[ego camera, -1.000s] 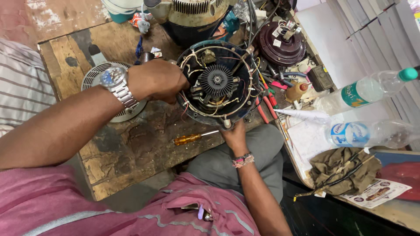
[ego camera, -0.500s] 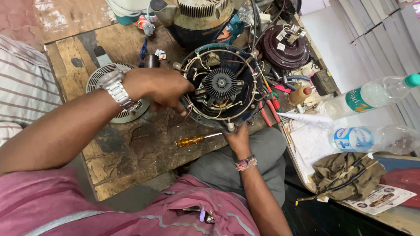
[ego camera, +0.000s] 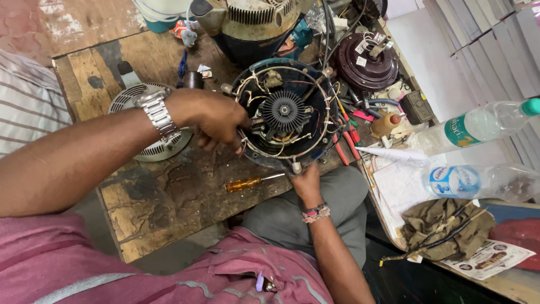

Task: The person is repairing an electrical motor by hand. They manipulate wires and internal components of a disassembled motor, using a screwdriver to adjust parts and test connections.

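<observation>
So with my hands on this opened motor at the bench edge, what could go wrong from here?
The left hand pinches thin wires at the motor rim; a hard tug could perhaps snap one. The motor overhangs the wooden bench edge, propped by the right hand, so it might tip. The screwdriver lies near that edge and could roll off.

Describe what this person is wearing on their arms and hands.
Both hands are bare, no gloves. The left hand has a silver metal-link wristwatch on its wrist. The right hand has a pink and dark beaded bracelet on its wrist. Both forearms are uncovered; a pink shirt shows lower down.
</observation>
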### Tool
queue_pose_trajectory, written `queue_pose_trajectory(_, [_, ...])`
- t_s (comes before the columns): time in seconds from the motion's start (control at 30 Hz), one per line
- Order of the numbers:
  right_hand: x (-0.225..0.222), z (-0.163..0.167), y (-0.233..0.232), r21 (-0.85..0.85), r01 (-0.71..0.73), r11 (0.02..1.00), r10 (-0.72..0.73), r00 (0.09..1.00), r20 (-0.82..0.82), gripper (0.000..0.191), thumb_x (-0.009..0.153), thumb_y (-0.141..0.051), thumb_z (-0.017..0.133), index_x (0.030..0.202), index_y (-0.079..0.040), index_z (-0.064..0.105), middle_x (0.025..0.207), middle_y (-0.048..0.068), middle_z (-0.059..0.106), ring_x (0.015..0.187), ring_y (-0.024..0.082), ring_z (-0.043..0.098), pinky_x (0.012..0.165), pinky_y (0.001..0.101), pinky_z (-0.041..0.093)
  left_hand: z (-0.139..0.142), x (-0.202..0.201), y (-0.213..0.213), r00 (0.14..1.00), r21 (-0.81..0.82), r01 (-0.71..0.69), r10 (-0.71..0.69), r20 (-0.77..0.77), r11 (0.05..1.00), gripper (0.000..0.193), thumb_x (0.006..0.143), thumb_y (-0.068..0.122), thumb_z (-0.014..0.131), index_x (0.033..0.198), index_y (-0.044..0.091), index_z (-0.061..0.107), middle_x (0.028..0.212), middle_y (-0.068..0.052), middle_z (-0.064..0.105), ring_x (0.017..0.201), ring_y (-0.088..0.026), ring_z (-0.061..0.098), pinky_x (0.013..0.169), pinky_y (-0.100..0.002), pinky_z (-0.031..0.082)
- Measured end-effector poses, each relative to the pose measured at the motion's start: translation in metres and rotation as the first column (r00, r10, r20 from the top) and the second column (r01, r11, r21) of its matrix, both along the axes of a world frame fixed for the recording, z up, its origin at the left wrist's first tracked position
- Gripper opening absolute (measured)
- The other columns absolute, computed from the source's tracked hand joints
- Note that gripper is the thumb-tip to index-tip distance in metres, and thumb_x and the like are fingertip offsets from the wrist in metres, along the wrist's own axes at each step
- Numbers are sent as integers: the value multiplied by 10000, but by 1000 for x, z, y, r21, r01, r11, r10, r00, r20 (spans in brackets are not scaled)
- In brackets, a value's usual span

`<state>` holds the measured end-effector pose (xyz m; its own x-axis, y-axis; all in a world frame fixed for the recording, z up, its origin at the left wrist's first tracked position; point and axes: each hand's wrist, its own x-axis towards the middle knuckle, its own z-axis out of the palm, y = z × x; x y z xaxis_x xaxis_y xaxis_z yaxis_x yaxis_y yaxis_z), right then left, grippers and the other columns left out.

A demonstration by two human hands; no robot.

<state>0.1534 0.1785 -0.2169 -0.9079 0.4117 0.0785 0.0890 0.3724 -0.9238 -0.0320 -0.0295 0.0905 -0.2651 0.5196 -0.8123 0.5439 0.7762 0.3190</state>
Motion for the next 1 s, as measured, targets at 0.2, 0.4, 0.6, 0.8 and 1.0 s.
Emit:
queue_pose_trajectory(0.2, [-1, -6, 2, -9, -22, 1000, 21, 1000, -18, 612, 711, -74, 887, 1240, -23, 583, 1168, 112, 732, 1058, 214, 713, 915, 355, 554, 4, 5, -8, 998, 46, -57, 57, -8, 997, 494, 882, 396, 703, 1307, 160, 612, 679, -103, 716, 537, -213, 645, 531, -375, 521])
queue_pose_trajectory(0.4, [-2, 5, -1, -82, -57, 995, 54, 998, -34, 514, 762, -45, 852, 1226, -19, 633, 1165, 106, 750, 1042, 203, 719, 910, 347, 565, 1, 1, -1, 1000, -1, -8, 8, -17, 1000, 478, 900, 403, 716, 1269, 102, 669, 661, -82, 692, 538, -186, 646, 505, -346, 521])
queue_pose_trajectory(0.6, [-5, 13, -2, -58, -98, 993, 93, 992, -82, 484, 782, -18, 838, 1227, -17, 648, 1176, 103, 744, 1060, 194, 715, 917, 341, 559, -12, -5, -5, 991, 38, -123, 121, 57, 992, 504, 894, 368, 722, 1326, 141, 594, 690, -104, 723, 557, -189, 645, 498, -336, 500])
queue_pose_trajectory(0.8, [-5, 4, -1, -169, -111, 979, 100, 992, -77, 541, 750, 26, 814, 1253, -22, 621, 1213, 95, 721, 1104, 203, 695, 952, 343, 550, -39, -17, -15, 959, 151, -167, 125, 255, 974, 394, 884, 242, 686, 1249, 93, 668, 882, -16, 792, 629, -134, 745, 478, -313, 523])
queue_pose_trajectory(1.0, [-6, 0, -2, -199, -136, 971, 115, 987, -112, 645, 726, 44, 821, 1317, -11, 570, 1279, 106, 687, 1168, 215, 672, 1016, 351, 528, -24, -12, -13, 980, 99, -109, 90, 178, 989, 467, 868, 278, 699, 1302, 121, 630, 979, -54, 817, 668, -204, 748, 518, -337, 558])
